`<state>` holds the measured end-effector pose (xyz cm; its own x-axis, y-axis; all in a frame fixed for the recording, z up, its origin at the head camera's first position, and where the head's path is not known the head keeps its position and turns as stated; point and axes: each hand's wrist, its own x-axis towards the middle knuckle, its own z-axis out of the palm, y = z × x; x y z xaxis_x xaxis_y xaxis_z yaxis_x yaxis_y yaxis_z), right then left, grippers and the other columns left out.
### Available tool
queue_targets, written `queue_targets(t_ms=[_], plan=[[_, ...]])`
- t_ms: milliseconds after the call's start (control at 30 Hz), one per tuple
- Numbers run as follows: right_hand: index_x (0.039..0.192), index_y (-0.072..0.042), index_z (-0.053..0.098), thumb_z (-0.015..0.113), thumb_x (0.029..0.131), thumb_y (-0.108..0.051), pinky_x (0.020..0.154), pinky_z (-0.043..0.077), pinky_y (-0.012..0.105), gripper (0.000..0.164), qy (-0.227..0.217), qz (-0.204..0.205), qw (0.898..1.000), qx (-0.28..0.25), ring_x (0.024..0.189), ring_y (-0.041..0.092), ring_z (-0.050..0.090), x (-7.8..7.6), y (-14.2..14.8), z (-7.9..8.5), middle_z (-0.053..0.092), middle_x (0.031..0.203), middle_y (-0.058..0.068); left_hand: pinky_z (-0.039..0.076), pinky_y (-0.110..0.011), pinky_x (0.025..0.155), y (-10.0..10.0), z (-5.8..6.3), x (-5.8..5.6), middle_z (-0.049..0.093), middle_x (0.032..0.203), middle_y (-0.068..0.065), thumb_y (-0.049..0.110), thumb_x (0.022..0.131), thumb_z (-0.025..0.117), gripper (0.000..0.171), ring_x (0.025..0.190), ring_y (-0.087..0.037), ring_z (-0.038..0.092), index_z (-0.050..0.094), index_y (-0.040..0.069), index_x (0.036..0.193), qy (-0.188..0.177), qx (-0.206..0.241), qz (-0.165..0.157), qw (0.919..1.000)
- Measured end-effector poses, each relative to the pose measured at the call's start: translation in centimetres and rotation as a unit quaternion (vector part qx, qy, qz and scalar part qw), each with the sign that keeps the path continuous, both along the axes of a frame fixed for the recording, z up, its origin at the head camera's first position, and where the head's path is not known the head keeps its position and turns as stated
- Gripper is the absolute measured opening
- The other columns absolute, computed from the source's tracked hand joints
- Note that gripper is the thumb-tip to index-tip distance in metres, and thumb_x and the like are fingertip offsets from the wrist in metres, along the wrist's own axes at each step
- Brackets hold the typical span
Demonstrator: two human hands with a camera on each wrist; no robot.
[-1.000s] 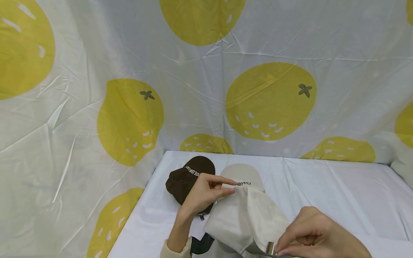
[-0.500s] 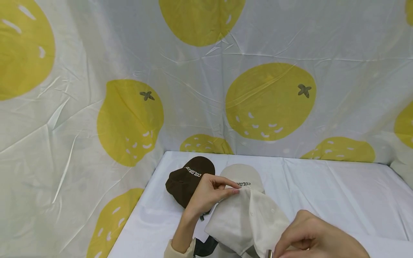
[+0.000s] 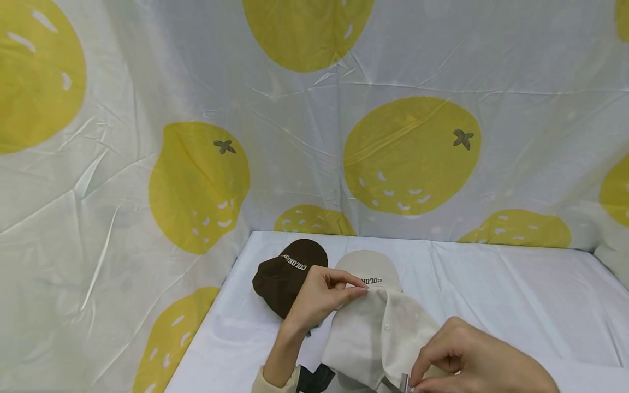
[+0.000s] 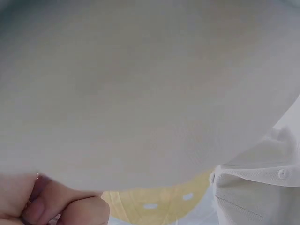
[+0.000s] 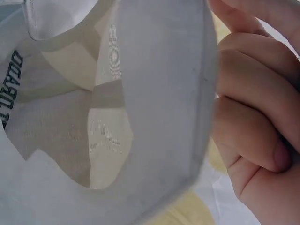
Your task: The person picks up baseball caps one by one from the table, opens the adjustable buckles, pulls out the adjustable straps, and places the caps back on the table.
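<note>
My left hand (image 3: 321, 297) pinches the upper edge of a cream baseball cap (image 3: 356, 333) between thumb and fingertips. At the cap's lower right, my right hand (image 3: 476, 357) pinches the strap end beside a metal buckle (image 3: 405, 382), close to the bottom of the head view. Just behind the held cap stands a second cream cap (image 3: 368, 265) with dark lettering, partly covered. Pale fabric fills much of both wrist views; curled fingers (image 5: 253, 112) show at the right in the right wrist view. The held cap's lower part runs out of the head view.
To the left lies a dark brown cap (image 3: 282, 278) with white lettering, partly behind my left hand. White cloth covers the table (image 3: 516, 295). A lemon-print curtain (image 3: 295, 125) hangs along the back and left.
My left hand has shifted slightly right, and the held cap has moved and turned a little with it. My right hand has gone slightly left, dipping and then rising with the buckle.
</note>
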<state>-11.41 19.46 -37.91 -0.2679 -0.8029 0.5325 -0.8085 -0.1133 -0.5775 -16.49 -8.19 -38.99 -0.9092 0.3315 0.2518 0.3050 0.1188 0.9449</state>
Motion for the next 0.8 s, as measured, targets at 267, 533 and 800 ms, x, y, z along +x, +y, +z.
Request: queue_targets(t_ms=[267, 533, 800], plan=[[0.098, -0.024, 0.08, 0.08, 0.088, -0.003, 0.044, 0.028, 0.006, 0.023, -0.025, -0.177, 0.984, -0.012, 0.053, -0.012, 0.017, -0.3, 0.3, 0.1, 0.03, 0.048, -0.003, 0.027, -0.017, 0.052, 0.2, 0.3, 0.4, 0.033, 0.051, 0.006, 0.01, 0.085, 0.085, 0.008, 0.05, -0.003, 0.027, 0.083, 0.006, 0.091, -0.015, -0.008, 0.0, 0.9999], [0.104, -0.029, 0.082, 0.084, 0.088, -0.022, 0.044, 0.034, 0.023, 0.018, -0.123, -0.428, 0.895, -0.034, 0.05, -0.006, 0.025, -0.3, -1.5, 0.4, 0.031, 0.049, -0.001, 0.029, -0.016, 0.053, 0.2, 0.5, 0.6, 0.037, 0.052, 0.005, 0.008, 0.086, 0.084, 0.01, 0.051, -0.003, 0.029, 0.082, 0.0, 0.092, -0.002, 0.003, -0.022, 0.9998], [0.1, -0.029, 0.084, 0.085, 0.086, -0.027, 0.041, 0.031, 0.022, 0.014, -0.172, -0.439, 0.881, -0.032, 0.049, -0.004, 0.023, -0.8, -2.6, -0.4, 0.032, 0.049, -0.004, 0.027, -0.016, 0.051, 0.2, 0.7, 0.9, 0.037, 0.051, 0.004, 0.008, 0.086, 0.084, 0.011, 0.051, -0.003, 0.028, 0.082, -0.001, 0.092, 0.0, 0.003, -0.028, 0.9996]])
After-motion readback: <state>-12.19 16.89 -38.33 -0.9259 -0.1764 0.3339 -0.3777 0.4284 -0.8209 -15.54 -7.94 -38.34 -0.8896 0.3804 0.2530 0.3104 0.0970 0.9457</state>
